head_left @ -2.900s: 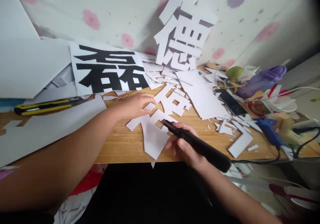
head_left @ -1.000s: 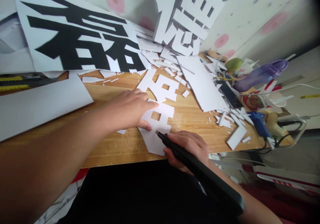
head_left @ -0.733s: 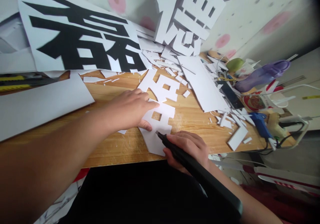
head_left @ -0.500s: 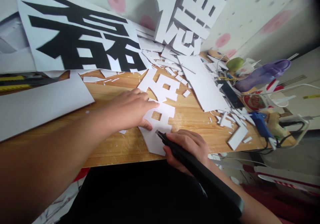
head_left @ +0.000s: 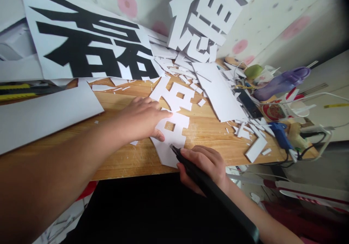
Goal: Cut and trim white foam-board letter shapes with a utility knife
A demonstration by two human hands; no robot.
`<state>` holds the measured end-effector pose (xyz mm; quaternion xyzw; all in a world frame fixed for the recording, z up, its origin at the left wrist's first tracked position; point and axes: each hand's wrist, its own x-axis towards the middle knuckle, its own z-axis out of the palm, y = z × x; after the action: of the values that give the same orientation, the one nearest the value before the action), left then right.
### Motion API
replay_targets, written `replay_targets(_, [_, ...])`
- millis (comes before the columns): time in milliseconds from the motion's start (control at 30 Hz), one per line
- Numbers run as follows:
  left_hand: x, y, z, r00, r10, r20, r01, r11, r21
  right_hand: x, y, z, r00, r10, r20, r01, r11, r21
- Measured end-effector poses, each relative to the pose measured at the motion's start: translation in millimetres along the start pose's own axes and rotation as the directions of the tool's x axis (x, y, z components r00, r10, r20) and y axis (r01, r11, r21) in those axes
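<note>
The flat white foam-board piece with a rectangular cutout [head_left: 174, 138] serves as reference; it lies on the light-brown wooden table [head_left: 122, 166] near the front edge. The left hand [head_left: 143, 117] presses on its left side, thumb and fingers spread apart, gripping nothing. The right hand [head_left: 205, 164], at its near right corner, is closed around a slim black-handled cutter [head_left: 231, 209]; the blade tip is over the piece's surface, contact not discernible. A second white foam-board cut shape [head_left: 173, 100] lies directly beyond the piece. A white paper sheet printed with black character strokes [head_left: 79, 57] is beyond it, leftward. A thick white foam character [head_left: 197, 24] stands tilted beyond it, rightward. A blue glue gun [head_left: 280, 135] lies well to its right.
</note>
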<state>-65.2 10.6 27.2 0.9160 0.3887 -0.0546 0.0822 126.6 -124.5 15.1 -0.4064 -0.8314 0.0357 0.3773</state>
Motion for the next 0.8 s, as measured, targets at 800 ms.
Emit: replay_targets(800, [1.8, -1.4, 1.6, 1.0, 0.015, -0.017, -0.016, 0.999, -0.042, -13.1, -0.8, 9.9, 0.977, 0.13, -0.171, -0.13, 0.991, 0.012])
